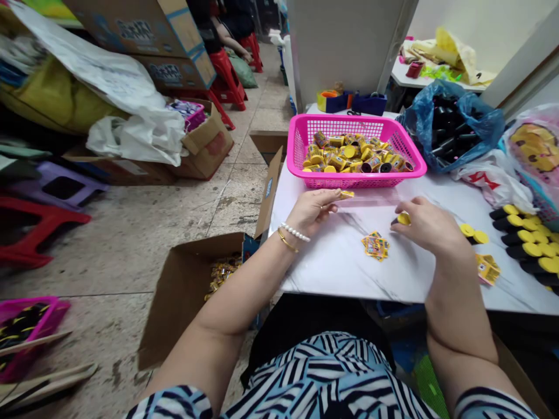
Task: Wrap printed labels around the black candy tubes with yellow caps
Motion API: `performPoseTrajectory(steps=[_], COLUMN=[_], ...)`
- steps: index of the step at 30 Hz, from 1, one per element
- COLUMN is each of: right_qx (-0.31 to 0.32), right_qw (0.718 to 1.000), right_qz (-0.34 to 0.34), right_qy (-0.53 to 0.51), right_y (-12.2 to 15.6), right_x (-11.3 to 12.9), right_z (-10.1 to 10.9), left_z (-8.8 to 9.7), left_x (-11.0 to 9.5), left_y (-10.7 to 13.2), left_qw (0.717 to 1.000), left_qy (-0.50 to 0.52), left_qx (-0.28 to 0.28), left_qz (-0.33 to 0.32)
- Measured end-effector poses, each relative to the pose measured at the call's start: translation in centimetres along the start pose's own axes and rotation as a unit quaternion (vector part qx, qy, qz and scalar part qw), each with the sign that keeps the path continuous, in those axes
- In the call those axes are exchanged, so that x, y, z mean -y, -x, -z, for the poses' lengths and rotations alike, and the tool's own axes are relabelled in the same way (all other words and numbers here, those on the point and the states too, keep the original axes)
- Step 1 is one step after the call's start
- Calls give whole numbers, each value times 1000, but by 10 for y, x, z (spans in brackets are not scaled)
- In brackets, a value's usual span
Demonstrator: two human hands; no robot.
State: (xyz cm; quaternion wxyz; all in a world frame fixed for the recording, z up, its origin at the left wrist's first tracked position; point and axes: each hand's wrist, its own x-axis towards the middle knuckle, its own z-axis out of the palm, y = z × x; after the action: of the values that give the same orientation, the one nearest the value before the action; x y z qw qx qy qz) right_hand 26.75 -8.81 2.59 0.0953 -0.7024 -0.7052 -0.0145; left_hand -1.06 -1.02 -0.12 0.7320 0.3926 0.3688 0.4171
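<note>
My left hand (313, 212) pinches a small yellow printed label (347, 195) just in front of the pink basket (356, 181). Between the fingers of my right hand (432, 228) is a small dark container with a yellow cap (403, 218), partly covered by the fingers. A loose stack of yellow stickers (375, 246) lies on the white table (325, 262) between my hands. Many small yellow labelled containers (349, 152) fill the basket. Right of my right hand are two yellow-capped containers (474, 234) and another sticker pile (488, 269).
Rows of black containers with yellow caps (530, 250) line the table's right side. Behind them sits a blue bag of black pieces (454, 131). Tape dispensers (349, 102) stand behind the basket. An open cardboard box (187, 291) with yellow items is on the floor left of the table.
</note>
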Motion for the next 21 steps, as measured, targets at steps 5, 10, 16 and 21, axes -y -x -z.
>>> performPoseTrajectory(steps=[5, 10, 16, 21], right_qx=[-47, -43, -75, -109], right_qw=[948, 766, 753, 780], right_qz=[-3, 12, 15, 20], right_qy=[-314, -641, -653, -616], right_y=[-11, -14, -13, -10], right_x=[4, 37, 58, 63], right_z=[-8, -14, -23, -26], left_z=[0, -5, -10, -12], left_x=[-4, -3, 1, 2], left_y=[0, 3, 7, 6], left_qw=[998, 995, 991, 986], left_qy=[14, 33, 79, 123], left_qx=[49, 70, 67, 47], left_qz=[41, 55, 86, 104])
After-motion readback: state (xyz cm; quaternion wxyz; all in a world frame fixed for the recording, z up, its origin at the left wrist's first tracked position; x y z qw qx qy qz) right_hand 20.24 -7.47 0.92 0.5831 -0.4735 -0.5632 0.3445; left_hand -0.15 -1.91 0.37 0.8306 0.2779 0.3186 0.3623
